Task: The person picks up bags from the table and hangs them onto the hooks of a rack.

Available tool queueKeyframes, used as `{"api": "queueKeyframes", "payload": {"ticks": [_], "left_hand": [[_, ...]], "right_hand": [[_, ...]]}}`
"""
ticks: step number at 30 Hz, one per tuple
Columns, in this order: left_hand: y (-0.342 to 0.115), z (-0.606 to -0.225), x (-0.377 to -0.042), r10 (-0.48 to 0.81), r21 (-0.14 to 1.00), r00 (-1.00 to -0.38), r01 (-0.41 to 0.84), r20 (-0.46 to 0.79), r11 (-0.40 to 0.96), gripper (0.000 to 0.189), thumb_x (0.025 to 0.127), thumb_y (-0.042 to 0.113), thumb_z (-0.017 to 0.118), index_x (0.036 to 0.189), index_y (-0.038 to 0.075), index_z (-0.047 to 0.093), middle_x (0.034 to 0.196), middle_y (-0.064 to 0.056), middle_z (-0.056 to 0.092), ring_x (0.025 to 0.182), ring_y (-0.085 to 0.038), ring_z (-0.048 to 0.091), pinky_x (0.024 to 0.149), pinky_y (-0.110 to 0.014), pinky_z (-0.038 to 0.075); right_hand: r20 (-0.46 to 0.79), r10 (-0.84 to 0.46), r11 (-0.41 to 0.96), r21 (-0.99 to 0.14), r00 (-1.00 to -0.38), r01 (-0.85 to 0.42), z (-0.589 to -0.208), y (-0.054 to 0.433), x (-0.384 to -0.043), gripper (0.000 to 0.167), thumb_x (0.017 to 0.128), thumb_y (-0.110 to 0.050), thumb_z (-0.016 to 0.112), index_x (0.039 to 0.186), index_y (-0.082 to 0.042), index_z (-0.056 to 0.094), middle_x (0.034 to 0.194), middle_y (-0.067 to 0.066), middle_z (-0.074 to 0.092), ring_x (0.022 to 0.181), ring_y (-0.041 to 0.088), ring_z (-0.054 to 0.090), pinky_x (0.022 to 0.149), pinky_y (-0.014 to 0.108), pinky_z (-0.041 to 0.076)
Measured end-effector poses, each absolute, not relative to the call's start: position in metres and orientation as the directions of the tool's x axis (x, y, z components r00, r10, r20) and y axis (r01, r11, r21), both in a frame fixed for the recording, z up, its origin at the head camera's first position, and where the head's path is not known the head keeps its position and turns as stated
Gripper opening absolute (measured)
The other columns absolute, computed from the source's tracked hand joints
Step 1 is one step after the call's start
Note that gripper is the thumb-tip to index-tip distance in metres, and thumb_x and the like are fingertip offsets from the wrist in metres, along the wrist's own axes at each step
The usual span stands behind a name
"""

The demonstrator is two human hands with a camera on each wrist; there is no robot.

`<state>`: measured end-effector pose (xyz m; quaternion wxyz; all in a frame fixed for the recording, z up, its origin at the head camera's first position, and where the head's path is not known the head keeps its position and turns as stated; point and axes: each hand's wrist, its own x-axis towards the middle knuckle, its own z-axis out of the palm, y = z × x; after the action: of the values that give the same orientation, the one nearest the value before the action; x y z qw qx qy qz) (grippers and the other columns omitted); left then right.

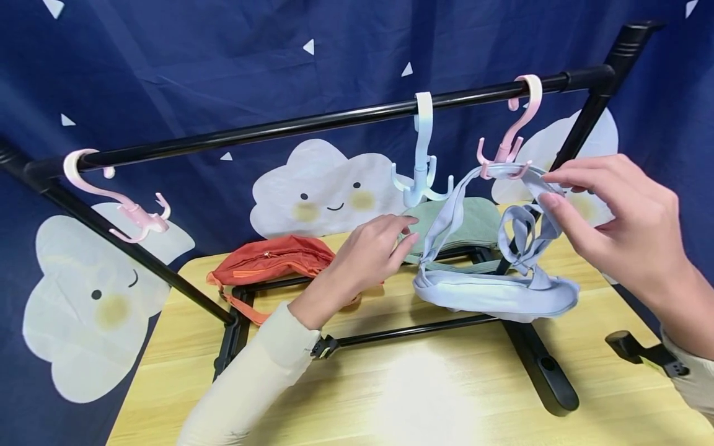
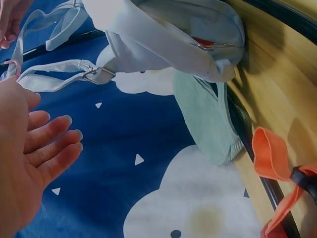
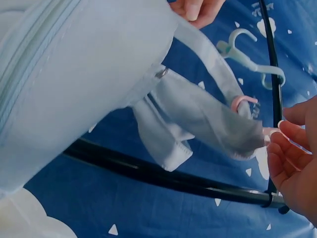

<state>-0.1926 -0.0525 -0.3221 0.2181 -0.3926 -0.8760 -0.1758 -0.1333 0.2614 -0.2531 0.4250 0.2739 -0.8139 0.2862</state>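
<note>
A pale blue waist bag (image 1: 496, 294) hangs by its looped strap (image 1: 457, 207) from the prongs of the right-hand pink hook (image 1: 504, 152). At the strap's right side, my right hand (image 1: 625, 217) pinches the band between thumb and fingertips. The right wrist view shows those fingertips at the strap's edge (image 3: 242, 136), beside the pink prong. My left hand (image 1: 374, 248) is to the left of the bag, fingers loosely bent and holding nothing. In the left wrist view its spread fingers (image 2: 52, 144) are below the bag's strap and buckle (image 2: 99, 75).
A light blue hook (image 1: 421, 155) and another pink hook (image 1: 119, 198) hang from the black rail (image 1: 279, 127). An orange-red bag (image 1: 270, 257) and a green bag (image 1: 463, 226) lie on the wooden table (image 1: 346, 396), by the rack's base. Behind is a blue cloud-patterned curtain (image 1: 195, 56).
</note>
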Motion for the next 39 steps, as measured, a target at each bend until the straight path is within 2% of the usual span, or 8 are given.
{"api": "queueKeyframes", "payload": {"ticks": [5, 8, 12, 15, 22, 30, 39], "left_hand": [[-0.061, -0.324, -0.193, 0.604, 0.142, -0.587, 0.771, 0.540, 0.621, 0.030, 0.106, 0.025, 0.057, 0.126, 0.007, 0.070, 0.121, -0.005, 0.076, 0.114, -0.020, 0.073, 0.095, -0.036, 0.060], [-0.067, -0.325, -0.192, 0.598, 0.149, -0.594, 0.766, 0.539, 0.626, 0.029, 0.106, 0.025, 0.057, 0.126, 0.008, 0.070, 0.120, -0.004, 0.077, 0.113, -0.020, 0.073, 0.095, -0.036, 0.060], [-0.074, -0.326, -0.190, 0.607, 0.132, -0.588, 0.767, 0.534, 0.627, 0.028, 0.106, 0.026, 0.058, 0.124, 0.008, 0.071, 0.118, -0.004, 0.077, 0.111, -0.020, 0.073, 0.095, -0.036, 0.060], [-0.079, -0.328, -0.187, 0.614, 0.115, -0.585, 0.767, 0.530, 0.632, 0.028, 0.106, 0.026, 0.059, 0.124, 0.008, 0.071, 0.118, -0.004, 0.077, 0.110, -0.020, 0.073, 0.095, -0.037, 0.060], [-0.090, -0.332, -0.181, 0.621, 0.098, -0.602, 0.753, 0.502, 0.651, 0.029, 0.105, 0.027, 0.059, 0.125, 0.008, 0.070, 0.116, -0.006, 0.077, 0.106, -0.022, 0.074, 0.094, -0.040, 0.060], [-0.101, -0.338, -0.176, 0.626, 0.087, -0.615, 0.743, 0.479, 0.663, 0.029, 0.105, 0.026, 0.060, 0.125, 0.009, 0.070, 0.117, -0.006, 0.077, 0.110, -0.024, 0.074, 0.096, -0.041, 0.060], [-0.119, -0.346, -0.173, 0.619, 0.092, -0.614, 0.742, 0.489, 0.663, 0.027, 0.104, 0.024, 0.062, 0.124, 0.008, 0.070, 0.118, -0.007, 0.077, 0.110, -0.023, 0.073, 0.091, -0.040, 0.061]], "right_hand": [[0.869, -0.214, 0.654, -0.212, -0.446, -0.726, -0.255, 0.253, -0.128, 0.073, 0.101, -0.060, 0.058, 0.103, 0.011, 0.074, 0.097, 0.029, 0.071, 0.108, -0.013, 0.049, 0.097, 0.002, 0.037], [0.898, -0.204, 0.605, -0.196, -0.389, -0.771, -0.257, 0.243, -0.127, 0.067, 0.101, -0.056, 0.060, 0.099, 0.010, 0.074, 0.093, 0.028, 0.070, 0.094, 0.004, 0.059, 0.096, 0.002, 0.039], [0.916, -0.215, 0.556, -0.169, -0.337, -0.814, -0.261, 0.231, -0.125, 0.060, 0.102, -0.050, 0.061, 0.097, 0.008, 0.074, 0.089, 0.026, 0.071, 0.082, 0.027, 0.057, 0.094, 0.004, 0.040], [0.913, -0.240, 0.531, -0.160, -0.329, -0.832, -0.264, 0.223, -0.124, 0.056, 0.103, -0.048, 0.061, 0.097, 0.007, 0.075, 0.090, 0.023, 0.072, 0.082, 0.026, 0.058, 0.090, 0.004, 0.039], [0.905, -0.308, 0.449, -0.133, -0.293, -0.883, -0.275, 0.207, -0.127, 0.048, 0.104, -0.041, 0.061, 0.098, 0.005, 0.076, 0.089, 0.018, 0.073, 0.085, 0.026, 0.064, 0.100, 0.006, 0.044], [0.891, -0.374, 0.395, -0.096, -0.256, -0.914, -0.288, 0.190, -0.129, 0.040, 0.106, -0.034, 0.060, 0.100, 0.003, 0.076, 0.093, 0.012, 0.075, 0.087, 0.025, 0.068, 0.100, 0.009, 0.045], [0.826, -0.483, 0.369, -0.108, -0.290, -0.923, -0.298, 0.176, -0.129, 0.038, 0.108, -0.034, 0.056, 0.110, 0.000, 0.074, 0.102, 0.008, 0.075, 0.094, 0.021, 0.069, 0.101, 0.012, 0.047]]}}
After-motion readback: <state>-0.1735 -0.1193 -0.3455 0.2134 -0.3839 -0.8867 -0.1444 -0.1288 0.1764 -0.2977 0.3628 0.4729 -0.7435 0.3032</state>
